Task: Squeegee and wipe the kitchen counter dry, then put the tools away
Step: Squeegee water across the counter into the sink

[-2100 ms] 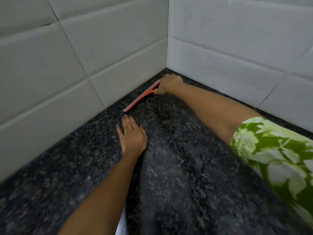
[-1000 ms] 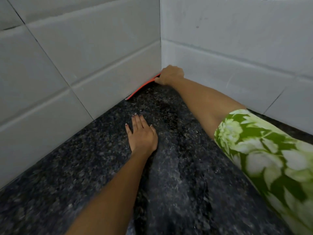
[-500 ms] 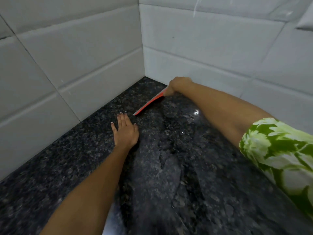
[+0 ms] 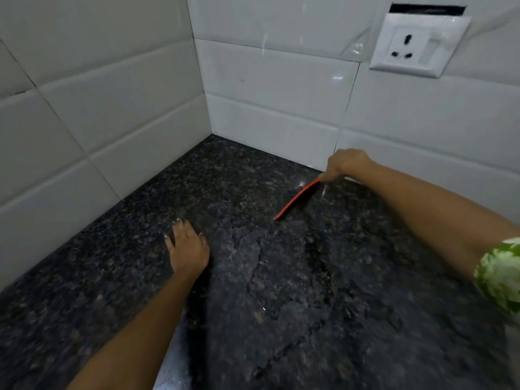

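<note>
The dark speckled granite counter (image 4: 118, 266) fills a tiled corner and carries a wet film with ragged edges across its middle. My right hand (image 4: 347, 164) grips the handle end of a red squeegee (image 4: 298, 201), whose blade rests on the stone near the back wall and slants toward me to the left. My left hand (image 4: 187, 249) lies flat on the counter with its fingers spread, holding nothing, a short way left of the blade tip.
White wall tiles (image 4: 92, 108) close the counter on the left and at the back. A white power socket (image 4: 419, 43) sits on the back wall, upper right. A shiny metal edge (image 4: 168, 372) shows at the bottom by my left forearm.
The squeegee and my right hand have moved out of the corner and rightward along the back wall. My left hand stays flat on the counter. The view has swung right, revealing the socket.
</note>
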